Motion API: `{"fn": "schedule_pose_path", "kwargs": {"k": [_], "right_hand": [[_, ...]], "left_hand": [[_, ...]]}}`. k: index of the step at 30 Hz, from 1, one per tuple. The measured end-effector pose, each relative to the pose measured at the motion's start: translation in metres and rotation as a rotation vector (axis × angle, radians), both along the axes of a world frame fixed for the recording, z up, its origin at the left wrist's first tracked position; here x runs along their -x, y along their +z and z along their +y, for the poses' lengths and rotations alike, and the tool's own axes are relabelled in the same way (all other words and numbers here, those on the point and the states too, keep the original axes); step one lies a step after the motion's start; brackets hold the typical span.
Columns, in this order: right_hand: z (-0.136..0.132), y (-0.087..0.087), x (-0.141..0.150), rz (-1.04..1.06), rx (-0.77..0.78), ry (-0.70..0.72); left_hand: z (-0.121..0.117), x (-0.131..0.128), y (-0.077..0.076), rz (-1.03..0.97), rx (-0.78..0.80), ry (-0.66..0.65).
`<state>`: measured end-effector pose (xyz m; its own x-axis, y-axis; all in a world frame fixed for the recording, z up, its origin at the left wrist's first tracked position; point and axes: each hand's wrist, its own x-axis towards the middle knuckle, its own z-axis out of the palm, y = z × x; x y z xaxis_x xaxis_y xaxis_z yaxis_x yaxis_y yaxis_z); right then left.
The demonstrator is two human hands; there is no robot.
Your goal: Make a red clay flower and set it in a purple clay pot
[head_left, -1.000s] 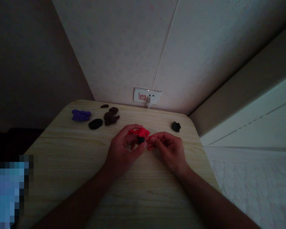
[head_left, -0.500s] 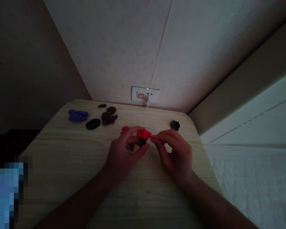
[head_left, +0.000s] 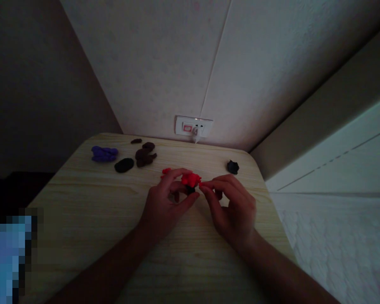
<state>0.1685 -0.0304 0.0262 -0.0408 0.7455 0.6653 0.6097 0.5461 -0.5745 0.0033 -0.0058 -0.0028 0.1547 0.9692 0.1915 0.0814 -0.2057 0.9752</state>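
The pale wooden surface (head_left: 177, 270) met a wall (head_left: 158, 63) at its far edge. Above its middle, the left hand (head_left: 160, 207) had its fingers curved partly open around a red-and-black piece (head_left: 191, 180), probably to steady the dark base while leaving the red top exposed. The right hand (head_left: 237, 207) pinched a tiny red bit (head_left: 200, 184) at that top's side, fingertips nearly together; whether the two were joined could not be told. Toward the far left corner lay a purple lump (head_left: 104, 154), a black oval (head_left: 124, 165) and brown pieces (head_left: 144, 157), seemingly set aside for working room; a black crinkled piece (head_left: 233, 167) lay near the far right corner.
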Motion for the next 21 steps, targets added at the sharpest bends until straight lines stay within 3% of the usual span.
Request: {"fn": "schedule_pose_path", "kwargs": {"k": [21], "right_hand": [[-0.0004,0.0008,0.0016,0.007,0.024,0.050]], "left_hand": [[-0.0027,-0.0013,0.0013,-0.014,-0.050,-0.017]]}}
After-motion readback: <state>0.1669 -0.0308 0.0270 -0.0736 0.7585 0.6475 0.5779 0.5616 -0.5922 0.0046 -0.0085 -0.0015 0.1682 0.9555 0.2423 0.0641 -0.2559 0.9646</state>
